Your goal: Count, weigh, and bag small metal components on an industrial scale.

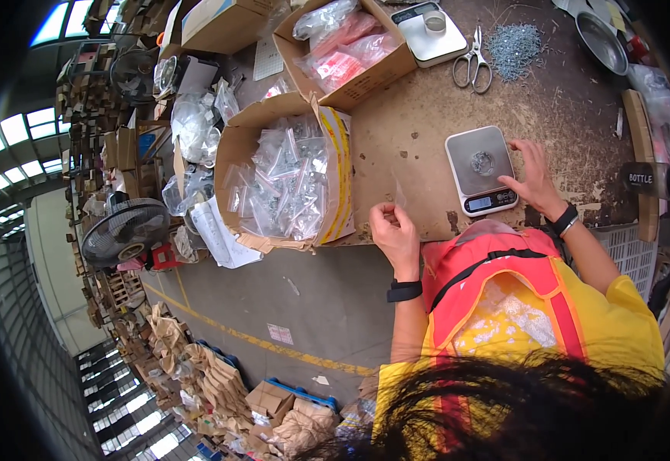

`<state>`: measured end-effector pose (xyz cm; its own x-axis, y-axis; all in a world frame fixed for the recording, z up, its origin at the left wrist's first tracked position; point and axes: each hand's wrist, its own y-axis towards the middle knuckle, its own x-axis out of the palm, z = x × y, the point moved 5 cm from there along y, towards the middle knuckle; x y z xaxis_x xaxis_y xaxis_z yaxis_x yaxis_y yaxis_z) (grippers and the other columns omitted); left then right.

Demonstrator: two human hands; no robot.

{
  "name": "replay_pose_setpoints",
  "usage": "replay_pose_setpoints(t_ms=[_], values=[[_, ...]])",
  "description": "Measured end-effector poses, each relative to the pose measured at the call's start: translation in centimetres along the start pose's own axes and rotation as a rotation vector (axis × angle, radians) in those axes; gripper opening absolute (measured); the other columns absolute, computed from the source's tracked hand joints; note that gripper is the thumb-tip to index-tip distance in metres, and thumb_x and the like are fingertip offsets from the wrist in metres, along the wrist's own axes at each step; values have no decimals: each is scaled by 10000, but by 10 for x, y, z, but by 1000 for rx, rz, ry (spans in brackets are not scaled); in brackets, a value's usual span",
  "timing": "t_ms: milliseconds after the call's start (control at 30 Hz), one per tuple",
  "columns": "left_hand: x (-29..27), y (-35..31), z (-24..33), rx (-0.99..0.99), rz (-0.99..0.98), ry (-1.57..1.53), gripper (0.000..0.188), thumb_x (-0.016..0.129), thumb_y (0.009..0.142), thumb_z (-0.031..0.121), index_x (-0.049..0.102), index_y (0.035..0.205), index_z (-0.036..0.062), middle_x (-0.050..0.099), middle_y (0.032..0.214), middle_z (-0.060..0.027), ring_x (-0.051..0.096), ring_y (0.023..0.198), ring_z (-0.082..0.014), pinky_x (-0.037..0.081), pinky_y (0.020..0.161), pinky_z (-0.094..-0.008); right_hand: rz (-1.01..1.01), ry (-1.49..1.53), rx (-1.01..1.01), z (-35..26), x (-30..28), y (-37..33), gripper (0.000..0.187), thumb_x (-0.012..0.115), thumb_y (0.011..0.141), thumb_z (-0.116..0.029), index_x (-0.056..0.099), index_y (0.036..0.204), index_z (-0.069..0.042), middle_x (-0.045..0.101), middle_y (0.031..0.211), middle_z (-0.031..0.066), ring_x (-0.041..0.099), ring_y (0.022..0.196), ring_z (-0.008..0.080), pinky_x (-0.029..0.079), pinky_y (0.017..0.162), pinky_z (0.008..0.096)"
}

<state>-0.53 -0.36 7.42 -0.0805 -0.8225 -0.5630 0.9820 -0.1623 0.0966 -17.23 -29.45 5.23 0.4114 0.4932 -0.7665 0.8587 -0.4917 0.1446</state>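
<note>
A small digital scale (466, 184) with a metal weighing plate stands near the table's front edge. On its plate sits a small heap of shiny metal pieces (482, 162), too small to name surely. My right hand (535, 182) is at the scale's right side, thumb and fingers apart, the fingertips by the plate's edge and nothing held. To the left of the scale, my left hand (396, 237) is closed in a pinch on a thin clear plastic bag (401, 190), which stands up above the fingers and is hard to see.
Left of my left hand is an open cardboard box (336, 173) with many filled zip bags. Behind it stands another box (377, 73) with plastic bags. Scissors (473, 65), a loose pile of small metal parts (515, 51), a second scale (441, 48) and a metal bowl (602, 43) lie farther back.
</note>
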Motion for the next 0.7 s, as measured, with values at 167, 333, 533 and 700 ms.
replay_pose_setpoints(t_ms=[167,333,533,700], values=[[-1,-2,1,-52,-9,-2,76,648,906,0,582,940,-12,618,842,-133,642,685,-245,530,650,-361,1,-4,-26,-9,5,8,766,856,720,-264,484,1350,-33,530,1281,172,476,1226,370,371,1080,472],[2,-1,1,-25,-6,42,72,652,919,23,589,925,-11,647,805,-112,669,698,-191,542,661,-322,21,-89,-107,-25,23,17,836,895,662,-259,476,1351,-37,520,1294,166,477,1225,378,376,1071,479],[20,2,5,10,-61,20,87,636,895,-10,575,957,-16,598,883,-156,634,726,-277,528,660,-379,-59,-58,-170,-19,51,23,695,864,705,-205,521,1283,-29,547,1225,159,511,1196,362,414,1023,455],[38,6,2,118,-35,38,80,629,887,-23,573,944,-17,592,861,-144,635,685,-253,527,631,-361,-144,284,-151,-63,35,28,630,842,777,-199,533,1294,-13,602,1080,143,613,967,283,500,809,366]])
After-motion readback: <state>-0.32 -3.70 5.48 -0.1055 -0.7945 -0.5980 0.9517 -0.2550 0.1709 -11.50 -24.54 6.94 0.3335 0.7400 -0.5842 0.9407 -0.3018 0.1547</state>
